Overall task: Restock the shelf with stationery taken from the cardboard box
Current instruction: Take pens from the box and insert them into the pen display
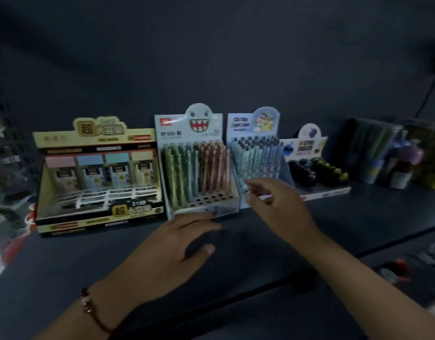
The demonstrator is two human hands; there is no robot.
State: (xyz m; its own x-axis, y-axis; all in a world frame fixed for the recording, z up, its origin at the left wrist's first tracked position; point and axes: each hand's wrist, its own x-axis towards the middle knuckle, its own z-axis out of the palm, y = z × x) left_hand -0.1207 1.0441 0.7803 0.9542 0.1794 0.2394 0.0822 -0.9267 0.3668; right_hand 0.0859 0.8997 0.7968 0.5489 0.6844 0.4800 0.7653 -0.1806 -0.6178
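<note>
Shelf [358,217], dark, matte, stood stocked along its back edge; the monster-faced pen display [199,168] served as the reference item.

Monster-faced pen display: pale card box with a toothy cartoon header, green pens filling its left half, pinkish-brown pens its right, several front holes unfilled.

Immediately left of it, touching or nearly so: yellow display box [96,173], gold lettering on the header, four pastel-topped packs standing at the rear, white dividers in front.

Immediately right of it: cartoon pen display [255,153], light blue, packed with pale blue and mint pens with dark caps.

Further right: low white display [317,168] holding dark round-topped items, some green. Beyond that, blurred containers [395,155], contents not legible.

Left hand [172,249]: reached toward the foot of the monster-faced pen display, fingers straight and together, tips at its front lip, holding nothing. Red beaded bracelet [90,307] on that wrist.

Right hand [275,204]: hung in front of the lower corner of the cartoon pen display, just right of the reference item; fingers loosely curled, thumb and forefinger apart, nothing visibly held. Contact with the box could not be told through the blur.

Cardboard box: not seen from this position.
</note>
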